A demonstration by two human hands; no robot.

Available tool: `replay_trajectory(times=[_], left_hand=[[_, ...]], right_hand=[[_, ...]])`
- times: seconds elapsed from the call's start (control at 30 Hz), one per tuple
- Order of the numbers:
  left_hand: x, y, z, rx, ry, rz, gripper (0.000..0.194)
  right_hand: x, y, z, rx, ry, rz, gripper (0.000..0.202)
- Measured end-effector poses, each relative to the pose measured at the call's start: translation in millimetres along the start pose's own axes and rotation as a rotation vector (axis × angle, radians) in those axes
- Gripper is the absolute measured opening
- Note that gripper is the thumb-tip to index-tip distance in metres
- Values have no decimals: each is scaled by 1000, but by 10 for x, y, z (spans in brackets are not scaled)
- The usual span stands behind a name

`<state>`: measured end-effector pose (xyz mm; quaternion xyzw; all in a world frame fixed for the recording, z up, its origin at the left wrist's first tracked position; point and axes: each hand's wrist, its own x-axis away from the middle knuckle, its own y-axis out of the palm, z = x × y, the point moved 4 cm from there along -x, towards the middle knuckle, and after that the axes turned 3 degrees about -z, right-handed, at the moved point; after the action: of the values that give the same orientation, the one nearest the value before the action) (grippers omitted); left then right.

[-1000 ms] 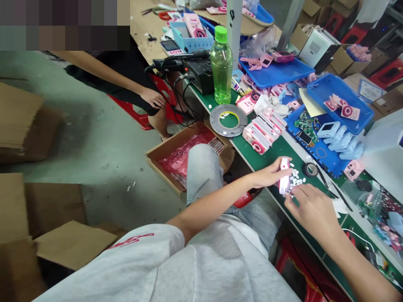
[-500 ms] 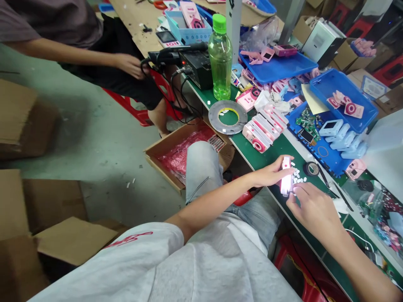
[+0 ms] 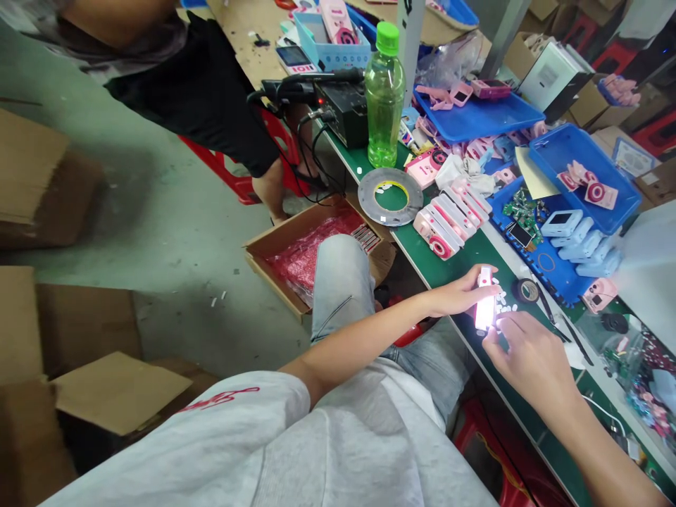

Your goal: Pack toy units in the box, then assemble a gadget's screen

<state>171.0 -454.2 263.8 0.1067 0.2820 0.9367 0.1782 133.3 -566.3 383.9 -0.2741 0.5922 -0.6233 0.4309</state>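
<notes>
My left hand (image 3: 465,290) is closed round a small pink-and-white camera (image 3: 485,303), held on its side above the green table edge, its upper face brightly lit. At the camera's lower end, the fingers of my right hand (image 3: 528,345) are pinched together; whatever they hold is too small to make out. Small white pieces (image 3: 505,308) lie just beyond the camera, beside a roll of black tape (image 3: 527,290). A row of pink-and-white cameras (image 3: 448,222) stands farther up the table, next to a large grey tape reel (image 3: 367,190).
A green bottle (image 3: 384,105) stands by a black box (image 3: 343,116) with cables. Blue trays (image 3: 623,204) hold camera parts at the right. An open carton (image 3: 253,257) lies on the floor by my knee. Another person's leg (image 3: 269,189) shows at upper left.
The view has shifted slightly, and the lit face of the held camera looks brighter. The other person has leaned forward, and their hand is out of sight. Both my hands keep their places at the camera.
</notes>
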Motion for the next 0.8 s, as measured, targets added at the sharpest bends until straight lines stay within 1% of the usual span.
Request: replay_trajectory(times=[0.07,0.13,0.23,0.37,0.5,0.67,0.8], left_hand=[[24,4,14,68,-43,-30,57],[59,2,47,134,-58,-58,63],[107,-4,88,197,-52,-126,74],[114,-27,58,209,-27,-193,94],[87,-43,17,172,4,-198,105],[89,-16,45,128,14,-179,107],[90,13,41,69,1,-121,106]], right_hand=[[-7,-2,-20,16,-15,-15,23],[-13,-8,-42,35,-22,-20,23],[-15,-14,-75,65,-10,-9,25],[10,17,-113,68,-10,25,27],[41,71,-112,66,-12,35,27],[80,105,-70,78,19,58,25],[134,168,-19,51,36,75,22]])
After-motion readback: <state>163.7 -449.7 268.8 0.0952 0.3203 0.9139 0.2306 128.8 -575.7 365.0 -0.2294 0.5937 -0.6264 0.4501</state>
